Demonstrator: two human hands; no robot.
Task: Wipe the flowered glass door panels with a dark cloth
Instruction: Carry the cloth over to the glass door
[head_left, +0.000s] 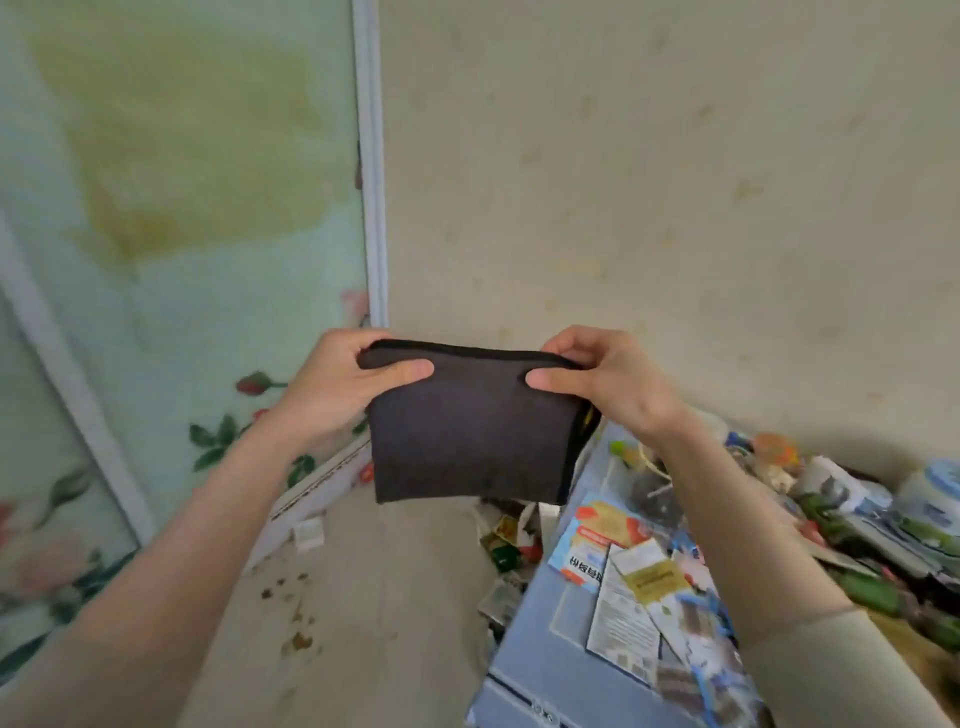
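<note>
A dark grey folded cloth (470, 431) hangs in front of me at mid-frame. My left hand (343, 387) pinches its top left corner and my right hand (605, 376) pinches its top right corner, thumbs on the near side. To the left stands a pale green glass door panel (208, 208) printed with red flowers and green leaves low down, with a large yellowish patch higher up. A second flowered panel (47, 519) sits at the far left, behind a white frame bar (78, 395). The cloth is apart from the glass.
A white door frame post (373, 171) separates the glass from a beige papered wall (675, 182). At the right, a grey-blue surface (545, 649) carries packets, papers and bottles. Litter lies on the beige floor (374, 597), along with brown stains.
</note>
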